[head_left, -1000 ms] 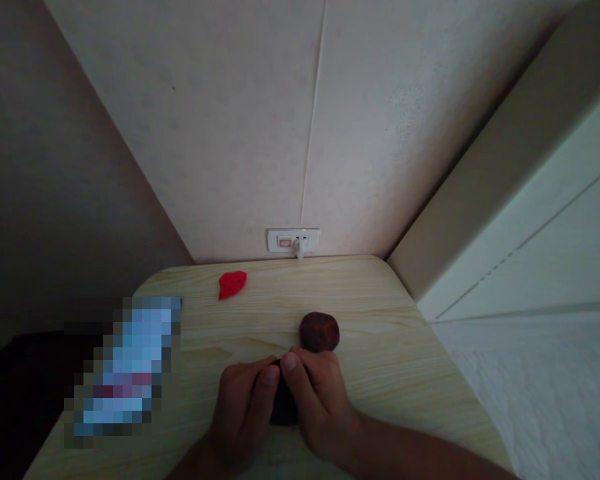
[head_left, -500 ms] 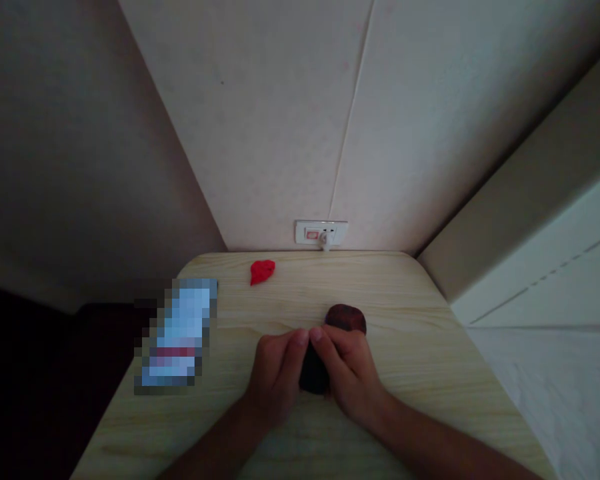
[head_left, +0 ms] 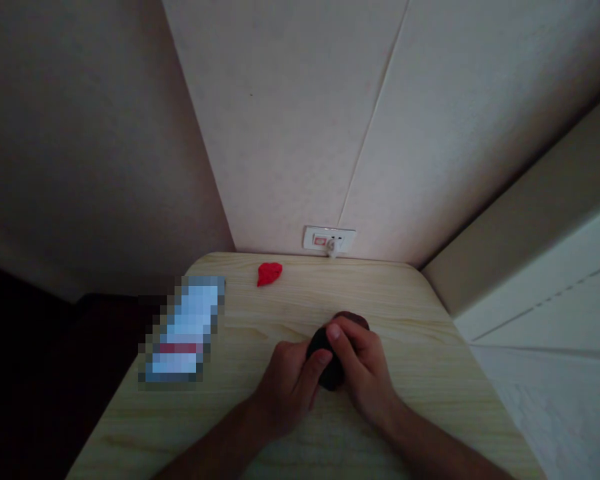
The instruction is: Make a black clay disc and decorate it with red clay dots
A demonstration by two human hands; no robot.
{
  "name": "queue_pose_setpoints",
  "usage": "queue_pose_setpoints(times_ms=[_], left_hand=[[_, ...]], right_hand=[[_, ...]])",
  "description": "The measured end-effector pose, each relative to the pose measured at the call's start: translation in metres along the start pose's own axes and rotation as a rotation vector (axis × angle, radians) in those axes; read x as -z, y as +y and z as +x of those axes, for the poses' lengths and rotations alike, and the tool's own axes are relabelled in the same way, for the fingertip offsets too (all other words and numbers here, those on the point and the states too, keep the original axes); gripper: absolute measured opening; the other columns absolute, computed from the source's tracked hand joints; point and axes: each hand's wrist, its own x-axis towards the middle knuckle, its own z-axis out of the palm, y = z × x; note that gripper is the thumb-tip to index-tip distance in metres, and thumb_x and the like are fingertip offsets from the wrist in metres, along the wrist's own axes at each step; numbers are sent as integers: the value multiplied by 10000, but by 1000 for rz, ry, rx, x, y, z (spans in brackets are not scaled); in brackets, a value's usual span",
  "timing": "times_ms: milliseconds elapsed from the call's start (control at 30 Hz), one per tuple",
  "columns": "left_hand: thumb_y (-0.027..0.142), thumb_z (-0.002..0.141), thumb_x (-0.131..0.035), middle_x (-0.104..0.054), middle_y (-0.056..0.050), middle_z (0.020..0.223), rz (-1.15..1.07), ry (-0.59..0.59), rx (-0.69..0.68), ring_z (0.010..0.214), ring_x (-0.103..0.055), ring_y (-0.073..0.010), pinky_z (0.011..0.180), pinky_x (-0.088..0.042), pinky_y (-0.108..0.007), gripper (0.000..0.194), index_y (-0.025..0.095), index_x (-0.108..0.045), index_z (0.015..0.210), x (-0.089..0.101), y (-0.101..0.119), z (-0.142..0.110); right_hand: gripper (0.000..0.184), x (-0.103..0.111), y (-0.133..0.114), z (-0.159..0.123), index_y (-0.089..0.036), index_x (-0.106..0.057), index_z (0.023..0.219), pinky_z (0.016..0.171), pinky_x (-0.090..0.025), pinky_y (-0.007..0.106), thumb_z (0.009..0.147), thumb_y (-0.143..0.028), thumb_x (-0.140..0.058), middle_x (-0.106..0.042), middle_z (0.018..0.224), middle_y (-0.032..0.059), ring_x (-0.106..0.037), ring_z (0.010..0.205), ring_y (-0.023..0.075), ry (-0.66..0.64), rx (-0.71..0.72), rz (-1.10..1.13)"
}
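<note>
Both hands hold a black, clay-like lump (head_left: 333, 379) between them, just over the table. My left hand (head_left: 289, 378) is closed around its left side, thumb laid across the front. From the right, my right hand (head_left: 366, 363) grips the same lump, its thumb tip on the upper edge. Fingers under the lump are hidden. Directly behind my right hand lies a dark reddish-brown lump (head_left: 356, 316), mostly covered by the hand. A small bright red, crumpled-looking piece (head_left: 269, 273) rests farther back on the table, apart from both hands.
The pale wood-grain table (head_left: 240, 427) has rounded back corners and meets the wall. A blurred-out phone-like device (head_left: 187, 330) lies at its left edge. Low on the wall is a white socket (head_left: 329, 240) with a plug. A pale cabinet (head_left: 530, 267) stands to the right.
My thumbs, side by side at the lump's top before, are now apart, the left one lower. The black lump shows more and sits slightly farther right. The view has shifted a little.
</note>
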Motion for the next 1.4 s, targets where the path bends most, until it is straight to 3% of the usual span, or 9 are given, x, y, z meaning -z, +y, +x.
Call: queue_pose_setpoints(times_ms=[100, 300, 400, 600, 733, 1000, 1200, 1300, 1400], left_hand=[[586, 1012, -388, -468, 19, 437, -63, 28, 37, 394, -465, -117, 423, -343, -238, 574, 196, -527, 613, -1, -4, 0], [535, 1014, -436, -486, 44, 504, -99, 68, 27, 429, -474, -116, 432, -345, -230, 441, 172, -627, 851, -2, 1, 2], [498, 1025, -421, -489, 38, 528, -56, 79, -1, 443, -456, -113, 437, -330, -237, 430, 175, -627, 829, -1, 6, 2], [509, 1016, -394, -469, 9, 551, -68, 146, -46, 505, -430, -132, 473, -314, -274, 522, 191, -548, 631, 1, 7, 2], [462, 1036, -367, -452, 11, 542, 20, 197, -57, 527, -424, -144, 526, -317, -297, 523, 206, -505, 602, 0, 9, 2], [482, 1040, -380, -481, 24, 570, -7, 183, -17, 527, -465, -135, 535, -335, -278, 468, 194, -527, 701, -2, 10, 3], [383, 1052, -360, -601, -13, 669, 139, 55, -115, 614, -557, -157, 607, -390, -279, 410, 172, -630, 828, 8, 15, 5], [369, 1053, -357, -647, -39, 731, 173, 33, -152, 646, -576, -161, 640, -403, -287, 417, 165, -641, 826, 10, 14, 6], [424, 1055, -336, -585, -20, 659, 119, 88, -119, 604, -529, -155, 602, -387, -288, 480, 174, -602, 743, 6, 11, 5]], right_hand=[[437, -2, -3, 1, -193, -584, 646, 449, -369, 218, 977, -477, -576, -476, 553, -25, -437, 511, 114, 47, 56, -142], [375, -4, -4, -2, -199, -613, 722, 434, -396, 212, 983, -464, -560, -536, 573, -20, -487, 496, 120, 75, 59, -116], [332, -1, -3, -1, -193, -643, 815, 459, -426, 217, 987, -466, -561, -585, 607, -13, -529, 516, 126, 17, 20, -49], [369, 0, -4, -1, -193, -585, 709, 463, -362, 228, 1000, -418, -561, -525, 574, -23, -463, 508, 115, -30, 72, -136], [388, 1, -3, -1, -197, -564, 706, 490, -346, 239, 1020, -419, -521, -493, 592, -28, -437, 540, 120, -29, 79, -169], [355, -2, 0, -4, -195, -597, 785, 523, -362, 256, 1036, -415, -475, -528, 638, -19, -472, 569, 137, 78, 120, -242], [379, 10, -9, 7, -184, -648, 815, 626, -424, 274, 1030, -443, -474, -615, 700, 11, -564, 679, 165, -89, 124, -266], [420, 14, -12, 10, -197, -584, 704, 547, -362, 265, 1038, -428, -478, -526, 598, -21, -484, 566, 133, -143, 113, -344], [444, 11, -9, 8, -216, -479, 642, 507, -308, 268, 1052, -386, -456, -437, 542, -44, -413, 494, 116, -112, 173, -447]])
